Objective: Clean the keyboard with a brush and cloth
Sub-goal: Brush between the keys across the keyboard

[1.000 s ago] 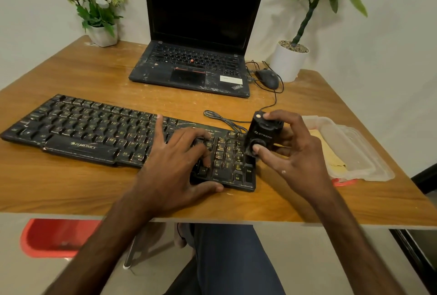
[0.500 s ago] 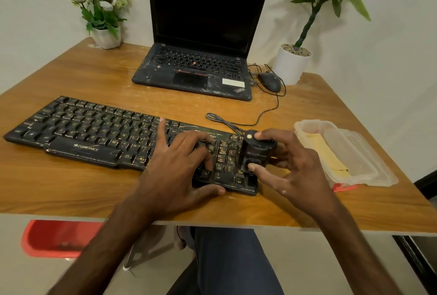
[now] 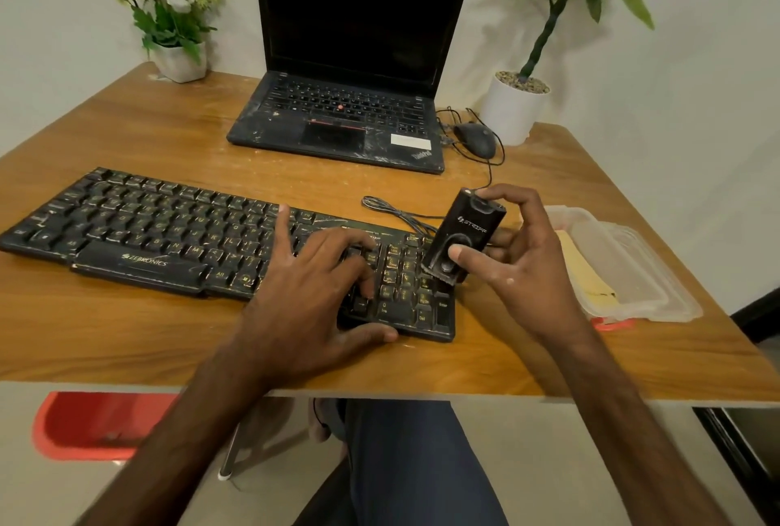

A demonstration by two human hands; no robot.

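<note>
A dusty black keyboard (image 3: pixel 139 230) lies across the wooden table (image 3: pixel 126 340). My left hand (image 3: pixel 312 285) rests spread on its right part, thumb at the front edge. My right hand (image 3: pixel 519 255) grips a black block-shaped brush (image 3: pixel 464 236), thumb on its face and fingers over its top. The brush stands tilted with its lower end on the number pad at the keyboard's right end. A yellow cloth (image 3: pixel 584 272) lies inside a clear plastic box (image 3: pixel 641 272) to the right.
An open black laptop (image 3: pixel 346 112) stands behind the keyboard, a wired mouse (image 3: pixel 477 139) beside it. A white flower pot (image 3: pixel 181 61) sits at the back left, a potted plant (image 3: pixel 513 107) at the back right. The keyboard cable (image 3: pixel 396 211) loops near the brush. A red stool (image 3: pixel 97 424) is below.
The brush dipped down onto the number pad half a second ago and now stands taller, tilted back up. My left hand has stayed on the keyboard.
</note>
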